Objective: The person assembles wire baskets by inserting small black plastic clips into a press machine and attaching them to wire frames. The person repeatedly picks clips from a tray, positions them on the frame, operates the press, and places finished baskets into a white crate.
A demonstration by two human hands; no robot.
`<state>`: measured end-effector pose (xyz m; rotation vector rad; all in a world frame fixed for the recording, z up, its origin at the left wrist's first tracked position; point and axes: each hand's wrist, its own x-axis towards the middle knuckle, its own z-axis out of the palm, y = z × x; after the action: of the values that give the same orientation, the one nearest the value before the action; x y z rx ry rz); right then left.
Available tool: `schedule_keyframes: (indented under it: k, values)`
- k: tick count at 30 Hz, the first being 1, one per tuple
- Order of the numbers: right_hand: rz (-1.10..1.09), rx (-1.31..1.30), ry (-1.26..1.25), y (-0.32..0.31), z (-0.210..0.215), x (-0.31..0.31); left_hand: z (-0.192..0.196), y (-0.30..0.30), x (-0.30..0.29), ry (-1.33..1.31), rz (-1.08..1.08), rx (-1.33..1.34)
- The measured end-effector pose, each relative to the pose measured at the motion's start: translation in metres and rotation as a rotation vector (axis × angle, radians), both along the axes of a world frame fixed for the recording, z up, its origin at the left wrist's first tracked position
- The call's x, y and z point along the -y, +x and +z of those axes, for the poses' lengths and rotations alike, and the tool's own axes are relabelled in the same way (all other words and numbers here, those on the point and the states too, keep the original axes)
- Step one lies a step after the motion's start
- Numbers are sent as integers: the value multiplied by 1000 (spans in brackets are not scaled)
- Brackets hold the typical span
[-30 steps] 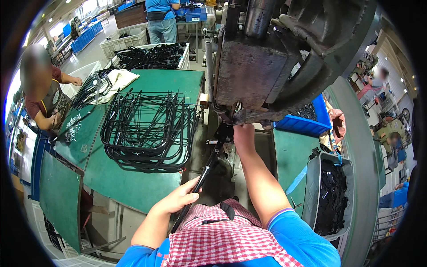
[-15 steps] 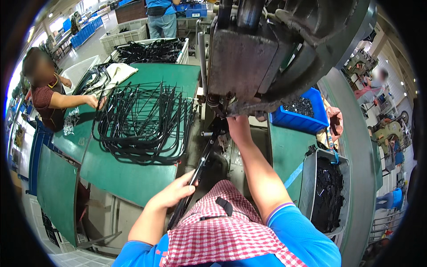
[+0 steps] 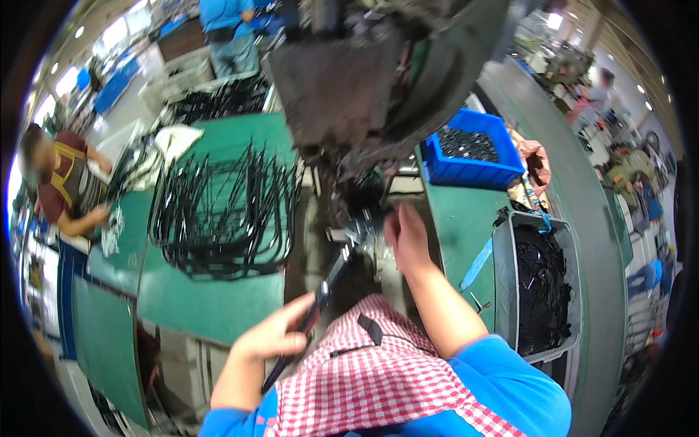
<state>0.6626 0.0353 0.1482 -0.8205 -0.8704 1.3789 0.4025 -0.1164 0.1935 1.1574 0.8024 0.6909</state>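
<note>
A black metal bar [image 3: 336,275] slants up from my lap toward the press, its upper end blurred beneath the tooling. My left hand [image 3: 280,329] is closed round its lower part, thumb on top. My right hand [image 3: 408,237] is just right of the bar's upper end, below the press head [image 3: 331,95]. Its fingers look curled but are smeared by motion, so whether they hold anything does not show. To the left, bent black tube frames [image 3: 218,251] are stacked on a green table [image 3: 196,309].
On the right stand a blue bin [image 3: 477,175] of small dark parts and a grey crate [image 3: 513,291] of black pieces. Beyond them runs a long grey-green strip [image 3: 582,240]. A co-worker [image 3: 69,182] is at the table's far left; another person [image 3: 229,40] stands behind.
My right hand has drawn back from under the press toward me and a little right. The left hand keeps its grip on the bar. The view has shifted, and the left co-worker's arm has pulled back.
</note>
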Motion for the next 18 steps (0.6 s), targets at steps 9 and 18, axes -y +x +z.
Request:
schedule_keyframes:
  k: [9,18]
  values:
    - [349,490,-200,83,29,157,74,93,-69,186,-319,204]
    - [-261,209,275,118,93,153,104,297,-171,933,-195,230]
